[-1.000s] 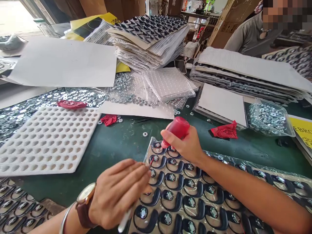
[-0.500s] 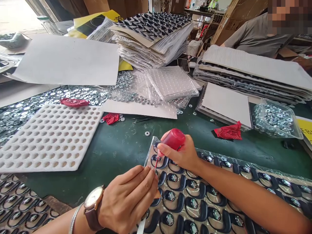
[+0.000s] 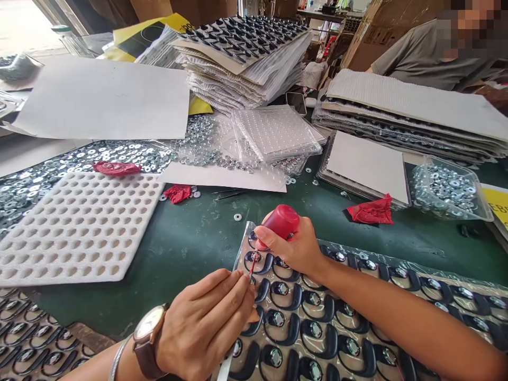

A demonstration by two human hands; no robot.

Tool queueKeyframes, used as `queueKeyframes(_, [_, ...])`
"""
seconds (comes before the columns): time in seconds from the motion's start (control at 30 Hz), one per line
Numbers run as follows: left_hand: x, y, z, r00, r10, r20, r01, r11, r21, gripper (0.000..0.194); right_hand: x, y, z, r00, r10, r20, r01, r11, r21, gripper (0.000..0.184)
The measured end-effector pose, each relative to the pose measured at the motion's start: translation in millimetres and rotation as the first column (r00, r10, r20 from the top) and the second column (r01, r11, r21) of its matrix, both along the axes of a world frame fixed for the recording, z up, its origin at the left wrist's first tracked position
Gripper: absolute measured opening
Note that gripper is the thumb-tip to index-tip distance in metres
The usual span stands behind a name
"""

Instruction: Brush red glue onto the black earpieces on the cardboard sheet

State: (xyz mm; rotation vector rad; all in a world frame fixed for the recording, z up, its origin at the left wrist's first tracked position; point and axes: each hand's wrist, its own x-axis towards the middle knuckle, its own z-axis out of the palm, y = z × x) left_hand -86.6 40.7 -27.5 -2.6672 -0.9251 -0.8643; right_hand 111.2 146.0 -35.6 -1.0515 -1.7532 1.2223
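OK, biggest first: it's the green worktop (image 3: 178,238), w/ a person (image 3: 424,58) in a grey top beyond it, far right of the parts tray. The parts tray (image 3: 242,251) itself, my landmark, lies near side, full of dark hooked pcs w/ round metal centres, some under the grips & forearms. Well beyond it, the tall stack (image 3: 246,87), topped w/ more dark pcs; beyond & to its right, the wide stack (image 3: 413,106). Far left, beyond it: the white sheet (image 3: 107,100). Left of it, the foam tray (image 3: 137,227), rows of hollows on show.

Now the hands! Right grip (image 3: 301,248), over the tray's far left corner, is closed round the red bottle (image 3: 282,219), tilted, nozzle down. Left grip (image 3: 210,323), at the tray's left edge, is pinched on the thin tool (image 3: 252,269), reddish end up nr the nozzle, by a metal centre (image 3: 254,257); can't tell if bottle & tool touch. Wristwatch (image 3: 150,323) on that wrist, left of the tray.

Smaller stuff: clear tub (image 3: 482,210) beyond the tray, to the right, w/ washers in it; red wrap (image 3: 371,210) btwn tub & bottle, also beyond the tray. Tiniest: loose washer (image 3: 237,217), just past the tray's far left corner.
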Motion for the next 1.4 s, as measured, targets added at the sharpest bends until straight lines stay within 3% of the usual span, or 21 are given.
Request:
queueKeyframes(0.23, [-0.1, 0.2, 0.6, 1.0, -0.002, 0.018, 0.003, 1.0, -0.016, 0.025, -0.5, -0.3, 1.5, 0.999, 0.003, -0.034, -0.005, 0.997, -0.071, 0.036])
queueKeyframes(0.73, [-3.5, 0.0, -0.5, 1.0, -0.006, 0.015, 0.007, 0.998, -0.067, 0.026, 2.1, 3.4, 5.9, 0.999, -0.034, -0.007, 0.034, 0.999, 0.005, 0.04])
queueKeyframes(1.03, [-1.1, 4.5, 6.6, 0.998, 0.008, 0.055, -0.002, 0.994, -0.111, 0.02, 2.8, 1.2, 6.2, 0.996, -0.064, -0.058, 0.064, 0.998, 0.006, 0.041])
queueKeyframes(1.4, [-0.8, 5.0, 7.3, 0.998, 0.0, 0.07, 0.008, 0.992, -0.125, 0.02, 2.8, 1.3, 6.3, 0.999, -0.032, 0.005, 0.032, 0.999, -0.008, 0.041])
